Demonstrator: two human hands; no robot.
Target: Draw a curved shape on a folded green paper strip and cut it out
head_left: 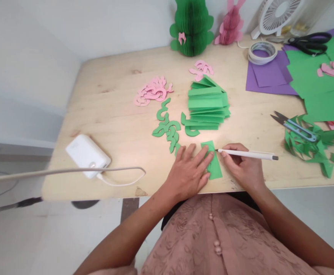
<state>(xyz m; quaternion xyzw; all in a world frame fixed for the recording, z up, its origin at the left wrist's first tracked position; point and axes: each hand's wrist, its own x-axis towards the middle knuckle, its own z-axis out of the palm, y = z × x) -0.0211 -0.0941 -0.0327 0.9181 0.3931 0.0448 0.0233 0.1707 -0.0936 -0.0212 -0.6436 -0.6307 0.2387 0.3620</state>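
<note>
Left hand (186, 173) flat, fingers apart, on green slip (216, 172) near desk (104, 95) edge; right hand (248, 168) grip clamped on white pencil (249, 154). Outline perhaps partly drawn; curved green pieces (172, 134) cut, folded green papers (205, 103) unshaped.

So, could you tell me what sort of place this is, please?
Probably a small papercraft workspace at a table: a green honeycomb-paper figure, a roll of tape on purple paper, and blue-handled snips lying on green scraps.

Wooden tabletop (109, 91): white power bank (87, 154), pink paper cutouts (153, 91), folded green paper strips (208, 104), blue-handled snips (297, 128).
</note>
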